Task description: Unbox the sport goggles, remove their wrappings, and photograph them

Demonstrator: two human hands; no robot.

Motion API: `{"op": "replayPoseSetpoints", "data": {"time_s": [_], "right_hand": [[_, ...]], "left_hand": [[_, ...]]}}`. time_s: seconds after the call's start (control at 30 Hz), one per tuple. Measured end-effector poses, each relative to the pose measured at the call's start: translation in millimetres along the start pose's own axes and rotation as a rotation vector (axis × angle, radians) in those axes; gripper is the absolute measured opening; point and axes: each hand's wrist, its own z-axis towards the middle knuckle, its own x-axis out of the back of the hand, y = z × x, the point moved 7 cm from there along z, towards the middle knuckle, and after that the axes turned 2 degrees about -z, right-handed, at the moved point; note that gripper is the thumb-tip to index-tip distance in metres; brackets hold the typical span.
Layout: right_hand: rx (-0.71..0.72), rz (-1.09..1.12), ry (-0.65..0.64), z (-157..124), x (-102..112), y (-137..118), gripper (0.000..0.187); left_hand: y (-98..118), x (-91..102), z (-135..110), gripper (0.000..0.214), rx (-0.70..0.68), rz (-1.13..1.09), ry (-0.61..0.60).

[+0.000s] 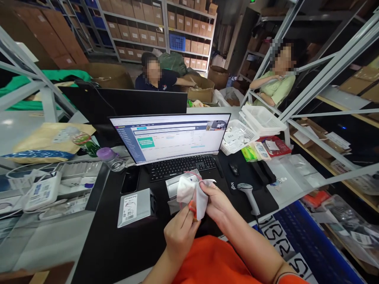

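Warehouse shelves (139,27) stacked with cardboard boxes fill the background, and two other people sit beyond a black desk (118,244) carrying a lit monitor (171,136) and a keyboard (182,166). Just in front of the keyboard, above the desk, a white packet (192,191) with a bit of orange showing at its lower edge is held between both hands: the left hand (180,232) pinches it from below, the right hand (217,203) grips its right side with thumb and fingers. A barcode scanner (248,193) lies to the right and a grey box (134,207) to the left
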Motion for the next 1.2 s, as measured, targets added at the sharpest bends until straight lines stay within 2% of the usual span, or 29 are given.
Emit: {"op": "replayPoseSetpoints", "data": {"time_s": [0.07, 0.17, 0.3, 0.47, 0.6, 0.67, 0.73, 0.83, 0.93, 1.0, 1.1, 1.2], "right_hand": [[0.075, 0.004, 0.053, 0, 6, 3, 0.037], [0.294, -0.137, 0.121, -12, 16, 8, 0.032], [0.484, -0.492, 0.035, -34, 13, 15, 0.022], [0.703, -0.701, -0.033, -49, 12, 14, 0.038], [0.824, -0.832, -0.088, -53, 11, 16, 0.049], [0.853, -0.878, -0.069, -52, 15, 11, 0.050], [0.828, -0.876, 0.019, -45, 26, -3, 0.049], [0.655, -0.837, 0.130, -26, 48, -32, 0.047], [0.443, -0.860, 0.054, -11, 57, -49, 0.045], [0.343, -0.879, -0.024, -8, 59, -49, 0.047], [0.263, -0.889, -0.112, -12, 56, -36, 0.050], [0.307, -0.935, -0.183, -19, 47, -24, 0.046]], "left_hand": [[-1, 1.4, -1, 0.019, 0.018, 0.002, -0.001], [-5, 2.8, 0, 0.012, 0.057, 0.004, -0.016], [-10, 4.0, 2, 0.011, 0.121, 0.013, -0.006], [-13, 1.4, 2, 0.013, 0.213, -0.054, 0.004], [-14, -6.5, 3, 0.014, 0.317, -0.154, -0.074], [-15, -12.8, 2, 0.014, 0.375, -0.184, -0.137], [-18, -21.0, -2, 0.014, 0.418, -0.175, -0.246], [-25, -25.9, -10, 0.051, 0.392, -0.096, -0.399], [-29, -10.9, -4, 0.052, 0.307, 0.048, -0.363], [-22, -2.8, 9, 0.056, 0.211, 0.116, -0.349], [-3, -10.3, 29, 0.068, 0.046, 0.081, -0.484], [12, -23.7, 41, 0.062, -0.058, -0.010, -0.565]]}}
